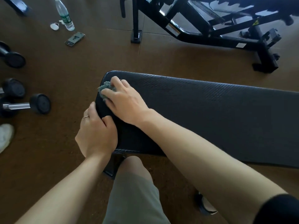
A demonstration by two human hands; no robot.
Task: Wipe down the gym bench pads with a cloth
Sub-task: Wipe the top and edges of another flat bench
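right hand [124, 101] curled over a bunched grey cloth [105, 88] at the end of the black bench pad [202, 113], left hand [95, 133] gripping the pad's edge

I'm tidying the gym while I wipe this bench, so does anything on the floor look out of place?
Yes. A clear plastic water bottle stands uncapped on the brown floor at upper left, its white cap lying beside it, and a dark rectangular phone-like object lies close by. Black dumbbells lie loose at the left edge.
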